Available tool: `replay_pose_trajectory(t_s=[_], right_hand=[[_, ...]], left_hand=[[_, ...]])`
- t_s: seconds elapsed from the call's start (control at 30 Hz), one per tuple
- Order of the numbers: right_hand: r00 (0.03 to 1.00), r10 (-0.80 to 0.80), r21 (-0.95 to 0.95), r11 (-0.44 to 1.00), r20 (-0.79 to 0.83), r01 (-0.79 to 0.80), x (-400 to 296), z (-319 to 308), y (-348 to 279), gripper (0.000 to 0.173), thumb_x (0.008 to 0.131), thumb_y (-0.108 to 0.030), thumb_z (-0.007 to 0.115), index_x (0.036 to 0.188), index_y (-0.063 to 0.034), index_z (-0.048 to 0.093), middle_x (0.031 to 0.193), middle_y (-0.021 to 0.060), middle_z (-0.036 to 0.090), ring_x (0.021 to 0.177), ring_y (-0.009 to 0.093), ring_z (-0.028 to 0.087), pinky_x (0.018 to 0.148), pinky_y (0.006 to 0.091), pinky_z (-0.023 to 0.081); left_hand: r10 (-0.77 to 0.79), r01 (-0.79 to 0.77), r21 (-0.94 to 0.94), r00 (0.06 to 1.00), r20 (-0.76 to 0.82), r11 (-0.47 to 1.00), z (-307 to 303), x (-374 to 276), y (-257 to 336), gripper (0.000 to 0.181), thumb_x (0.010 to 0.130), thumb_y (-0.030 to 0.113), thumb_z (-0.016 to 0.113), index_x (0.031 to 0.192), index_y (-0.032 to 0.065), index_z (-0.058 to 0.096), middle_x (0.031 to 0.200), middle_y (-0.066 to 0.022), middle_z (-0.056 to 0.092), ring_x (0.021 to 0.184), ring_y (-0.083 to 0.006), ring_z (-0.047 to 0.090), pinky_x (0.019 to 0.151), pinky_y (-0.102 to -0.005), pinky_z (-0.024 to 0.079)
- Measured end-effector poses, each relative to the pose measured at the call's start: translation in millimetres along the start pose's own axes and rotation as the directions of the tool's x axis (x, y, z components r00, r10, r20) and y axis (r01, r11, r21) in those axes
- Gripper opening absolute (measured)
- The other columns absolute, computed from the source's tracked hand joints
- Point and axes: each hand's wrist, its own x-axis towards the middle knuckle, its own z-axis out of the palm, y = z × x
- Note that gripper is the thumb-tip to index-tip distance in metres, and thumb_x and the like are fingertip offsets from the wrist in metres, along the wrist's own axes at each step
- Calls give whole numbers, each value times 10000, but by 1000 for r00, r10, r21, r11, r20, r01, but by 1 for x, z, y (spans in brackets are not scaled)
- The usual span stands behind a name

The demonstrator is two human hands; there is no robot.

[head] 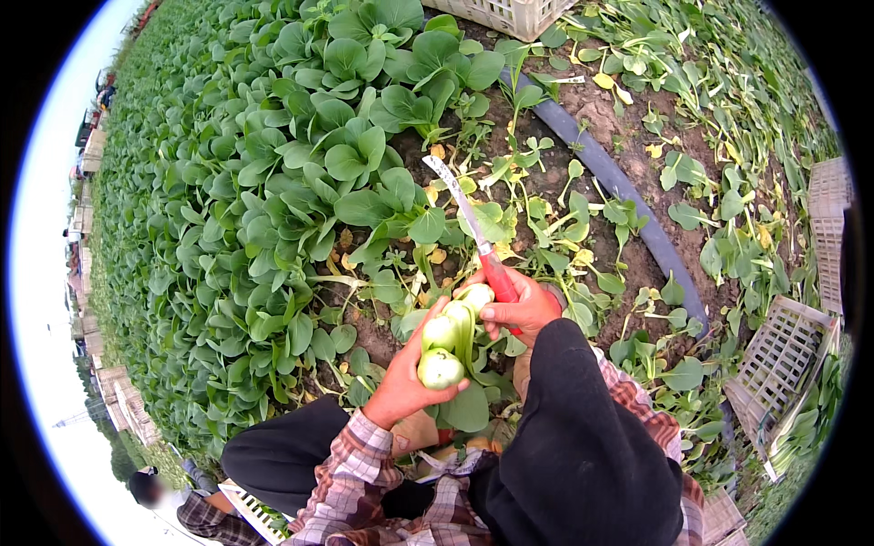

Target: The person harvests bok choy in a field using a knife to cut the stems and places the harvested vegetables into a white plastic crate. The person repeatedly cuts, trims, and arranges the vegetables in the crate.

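Note:
Several cut bok choy heads [440,334] lie bunched in my left hand [403,382], their pale cut bases facing up and their leaves hanging below. My right hand [522,307] grips the red handle of a harvesting knife [500,280], whose narrow, dirt-flecked blade points up and to the left. The fingers of that same hand also touch the uppermost bok choy base. Both hands are close together above my knees, over loose leaves and soil. Rooted bok choy plants [396,205] stand just beyond and to the left.
A flat dark hose [628,191] curves over the soil, among scattered trimmed leaves [689,215]. One plastic crate [519,17] stands at the top; another crate [778,362] with greens is at the right. A co-worker [198,508] is at the lower left, near a white crate [252,512].

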Motion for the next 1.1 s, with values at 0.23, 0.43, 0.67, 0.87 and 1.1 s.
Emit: replay_pose_trajectory(t_s=[0.23,0.43,0.67,0.87,1.1], right_hand=[[974,63,-133,987,-217,-93,-16,-32,20,358,874,-114,730,1171,13,576,849,69,668,656,126,660,578,260,562],[774,-198,-295,955,-601,14,-29,-47,17,227,891,-132,711,1035,0,596,790,36,636,638,90,619,542,224,497],[854,-357,-708,706,-378,-19,-19,-35,15,505,985,-250,569,1459,-147,427,869,39,649,673,88,611,628,269,500],[911,-377,-896,444,-169,17,38,-47,44,553,940,-236,583,1465,-266,409,1128,185,661,964,376,653,821,422,506],[906,-368,-893,450,-210,-24,63,-55,61,516,932,-195,599,1431,-189,471,1029,203,675,842,305,671,784,367,502]], left_hand=[[-265,307,-250,946,188,918,-2,32,-10,613,783,103,776,1331,24,514,1182,-55,622,1107,-154,566,969,-315,443],[271,-314,895,934,232,317,-19,91,43,309,665,122,743,934,20,630,906,-132,642,905,-318,617,732,-363,540],[-276,-230,799,958,84,-556,-53,197,45,447,819,116,654,1263,63,641,1575,-144,294,1444,-292,293,902,-317,510],[-76,-199,825,979,188,-528,-88,172,3,302,751,102,677,1049,64,702,1410,-107,436,1255,-232,450,753,-278,549],[35,-151,865,981,190,-478,-96,161,-16,351,751,99,673,1097,35,668,1416,-111,426,1257,-228,451,742,-268,554]])
